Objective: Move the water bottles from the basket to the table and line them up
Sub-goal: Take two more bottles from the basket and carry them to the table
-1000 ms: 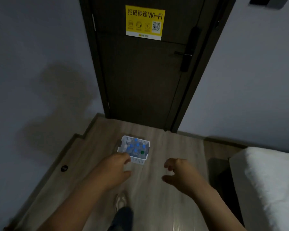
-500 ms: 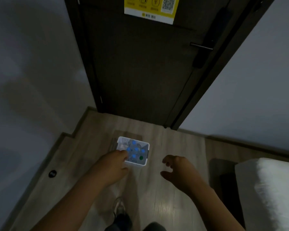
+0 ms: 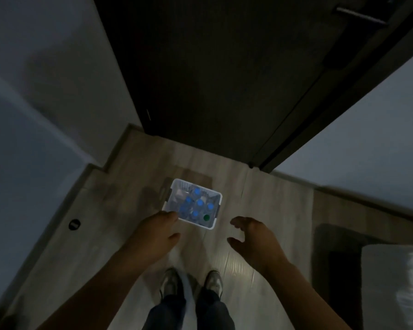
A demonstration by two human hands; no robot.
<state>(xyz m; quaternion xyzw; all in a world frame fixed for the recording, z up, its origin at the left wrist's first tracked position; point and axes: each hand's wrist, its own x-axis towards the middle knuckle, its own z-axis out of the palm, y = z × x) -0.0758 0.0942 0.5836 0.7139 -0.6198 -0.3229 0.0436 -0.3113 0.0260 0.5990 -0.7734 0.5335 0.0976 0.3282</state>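
A white plastic basket stands on the wooden floor in front of a dark door. Several water bottles with blue caps stand upright inside it, and one has a green cap. My left hand hovers over the basket's near left corner, fingers apart, holding nothing. My right hand is open to the right of the basket, a short gap from its rim. No table is in view.
The dark door fills the far side, with grey walls on both sides. A white bed corner lies at the right. A small round doorstop sits on the floor at the left. My two feet stand just behind the basket.
The view has tilted down and come closer to the basket. Both feet now show side by side. Both hands have stayed open near the basket.
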